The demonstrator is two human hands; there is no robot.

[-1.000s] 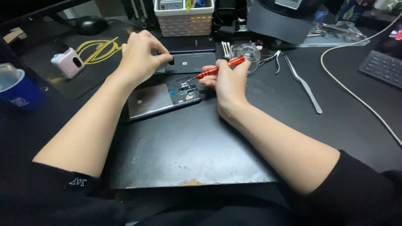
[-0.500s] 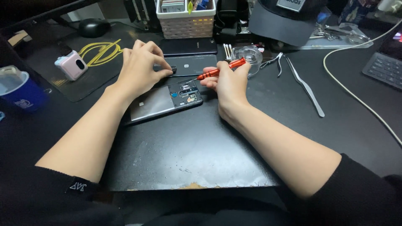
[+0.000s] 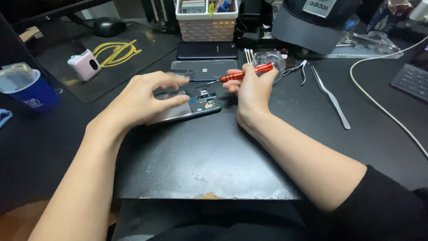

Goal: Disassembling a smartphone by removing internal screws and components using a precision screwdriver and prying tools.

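Already the opened phone (image 3: 189, 103) lies back-off at the middle of the dark work mat (image 3: 200, 169), its inner boards bare. Its left hand (image 3: 142, 100) hovers over the phone's left half, fingers spread and empty. The right hand (image 3: 250, 87) pinches a red screwdriver (image 3: 244, 73), tip toward the phone's top. Removed back covers (image 3: 204, 70) lie just beyond; reassembly looks undone.

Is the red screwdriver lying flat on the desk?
No, the right hand holds the red screwdriver up off the desk, its tip pointing left toward the opened phone.
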